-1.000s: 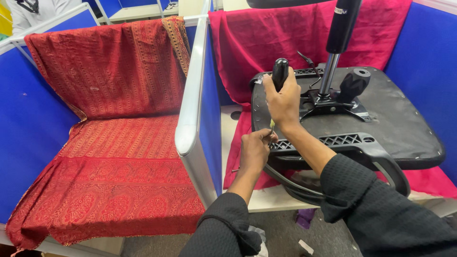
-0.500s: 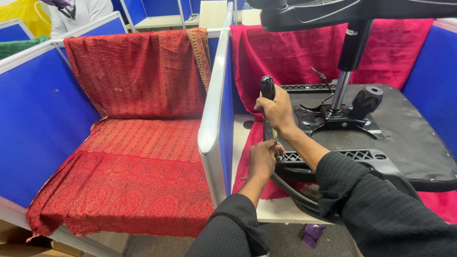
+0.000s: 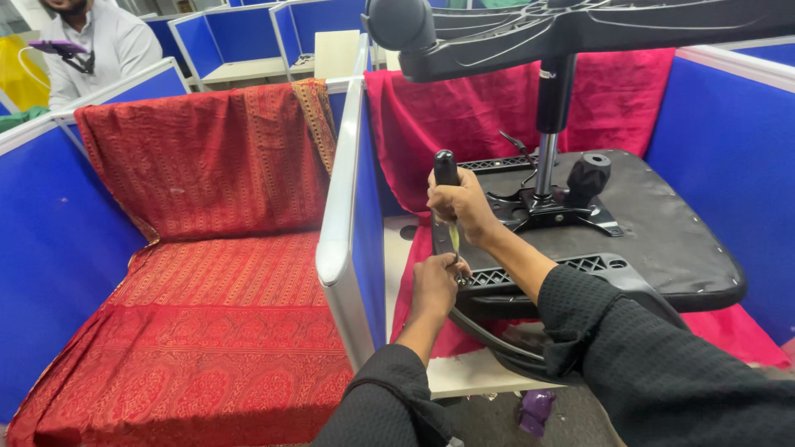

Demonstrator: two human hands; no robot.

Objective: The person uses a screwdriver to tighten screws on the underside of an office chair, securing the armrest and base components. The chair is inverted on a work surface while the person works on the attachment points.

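A red patterned cloth (image 3: 207,273) drapes the neighbouring desk. Blue partitions (image 3: 50,240) stand around it. A person in a white shirt (image 3: 99,50) sits beyond.

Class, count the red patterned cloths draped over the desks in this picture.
2: an orange-red patterned cloth covers the left cubicle desk and panel; a crimson cloth drapes the right cubicle behind the upturned chair. Others may be hidden.

We see our left hand (image 3: 437,285) and right hand (image 3: 460,201) bare, no gloves, no rings showing, both arms in long black textured sleeves reaching the wrists.

Screwdriver (image 3: 448,194) now upright, camera tilted up.
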